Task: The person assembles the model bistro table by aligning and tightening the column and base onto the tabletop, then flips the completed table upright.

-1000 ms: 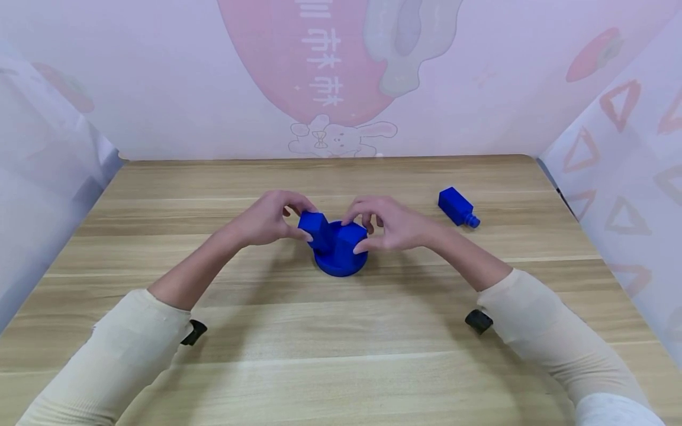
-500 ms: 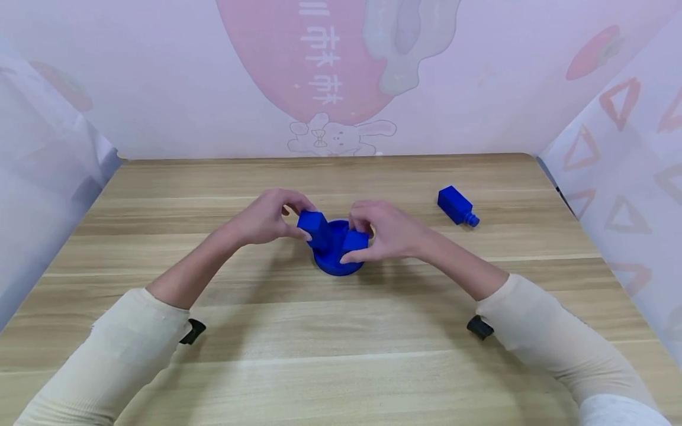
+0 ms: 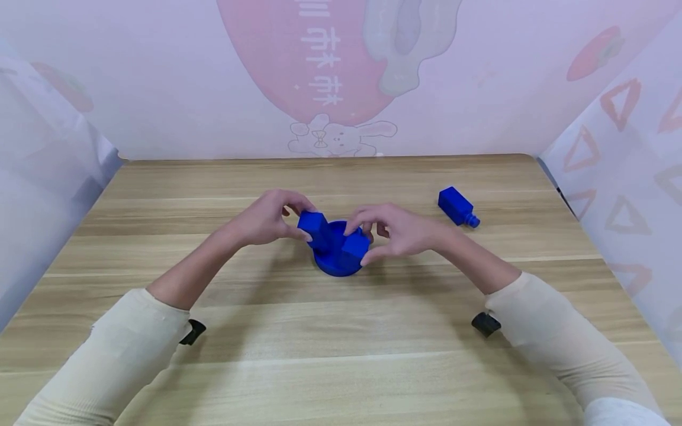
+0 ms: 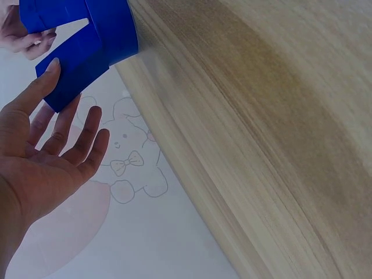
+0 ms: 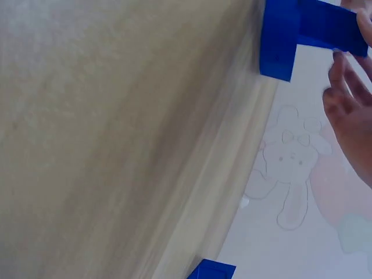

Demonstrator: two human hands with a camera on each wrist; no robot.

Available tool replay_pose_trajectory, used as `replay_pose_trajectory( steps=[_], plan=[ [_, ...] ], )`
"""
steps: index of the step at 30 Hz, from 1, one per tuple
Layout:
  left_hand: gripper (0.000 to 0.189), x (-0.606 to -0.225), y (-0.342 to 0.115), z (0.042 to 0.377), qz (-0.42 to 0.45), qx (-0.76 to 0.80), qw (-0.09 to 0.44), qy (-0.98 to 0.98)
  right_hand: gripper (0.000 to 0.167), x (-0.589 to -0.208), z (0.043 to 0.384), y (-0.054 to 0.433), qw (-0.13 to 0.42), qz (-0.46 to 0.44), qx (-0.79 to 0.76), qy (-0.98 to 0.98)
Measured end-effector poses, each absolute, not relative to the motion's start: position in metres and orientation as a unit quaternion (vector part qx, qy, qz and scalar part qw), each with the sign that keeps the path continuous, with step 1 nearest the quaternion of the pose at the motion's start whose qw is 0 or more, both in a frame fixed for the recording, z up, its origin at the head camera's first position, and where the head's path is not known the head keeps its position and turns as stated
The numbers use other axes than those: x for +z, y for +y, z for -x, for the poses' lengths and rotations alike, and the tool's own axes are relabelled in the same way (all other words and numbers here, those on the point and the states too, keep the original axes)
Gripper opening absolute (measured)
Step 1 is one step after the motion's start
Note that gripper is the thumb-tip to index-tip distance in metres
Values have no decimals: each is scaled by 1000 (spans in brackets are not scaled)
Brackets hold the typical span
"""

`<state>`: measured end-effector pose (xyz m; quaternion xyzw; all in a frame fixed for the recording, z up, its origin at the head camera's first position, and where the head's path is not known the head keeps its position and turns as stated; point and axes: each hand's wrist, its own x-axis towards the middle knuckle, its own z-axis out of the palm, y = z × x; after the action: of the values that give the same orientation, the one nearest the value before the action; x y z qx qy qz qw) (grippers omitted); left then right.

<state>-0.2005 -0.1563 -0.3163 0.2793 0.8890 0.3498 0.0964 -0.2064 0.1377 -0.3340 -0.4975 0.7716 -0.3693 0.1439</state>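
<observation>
A round blue dish-like base [image 3: 338, 271] sits mid-table in the head view, with two blue rectangular blocks standing in it. My left hand [image 3: 269, 218] pinches the upper end of the left block [image 3: 315, 229] between thumb and fingers; the left wrist view shows the thumb flat on this block [image 4: 72, 72]. Around the top of the right block [image 3: 355, 245] is my right hand [image 3: 399, 229], thumb at its near side and fingertips at its far side. The right wrist view shows that hand [image 5: 354, 110] at the block's end [image 5: 328, 26]. The blocks' lower ends are partly hidden inside the rim.
A third blue block with a stepped, screw-like end [image 3: 458, 207] lies on its side at the right back of the wooden table [image 3: 341, 367]. A printed white panel [image 3: 186, 89] stands behind the table, with more panels at both sides.
My right hand turned at the right block's top, then spread back to the right; that block sits slightly nearer and turned. The left hand and its block have stayed put.
</observation>
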Motion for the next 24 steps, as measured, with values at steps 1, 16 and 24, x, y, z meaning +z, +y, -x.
replay_pose_trajectory(
  steps=[1, 16, 24],
  plan=[
    [37, -316, -156, 200, -278, 349, 97, 889, 41, -335, 206, 136, 135, 491, -367, 778],
    [38, -317, -157, 201, -275, 350, 101, 890, 43, -341, 196, 123, 38, 504, -339, 793],
    [39, -317, -158, 201, -275, 349, 102, 890, 42, -349, 191, 123, 8, 490, -356, 796]
  ],
)
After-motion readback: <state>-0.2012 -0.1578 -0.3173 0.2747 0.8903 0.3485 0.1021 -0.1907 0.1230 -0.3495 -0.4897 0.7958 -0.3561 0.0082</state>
